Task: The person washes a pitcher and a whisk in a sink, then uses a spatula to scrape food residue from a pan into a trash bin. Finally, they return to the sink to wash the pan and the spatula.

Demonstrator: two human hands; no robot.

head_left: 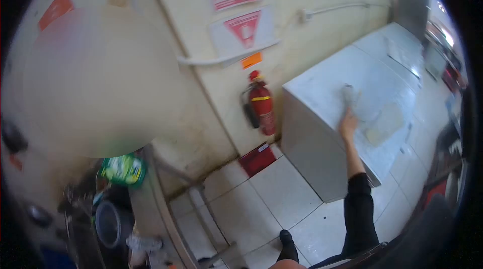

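Observation:
My right hand [347, 125], in a black sleeve, reaches out over a white chest-shaped appliance [322, 80]. Its fingers appear closed round the near end of a small, pale, see-through object [348, 96] that looks like a bottle or glass; blur hides its exact kind. Just right of the hand lies a flat, translucent container or bag [386, 124] on the same white top. A skin-toned patch [287, 265] at the bottom edge may be my left hand, but its fingers do not show.
A red fire extinguisher [261, 105] hangs on the wall left of the appliance. At lower left, a green packet [123, 169] and a grey bucket [108, 223] stand by a metal-framed table [161, 203]. My shoe [286, 238] is on the tiled floor [271, 203].

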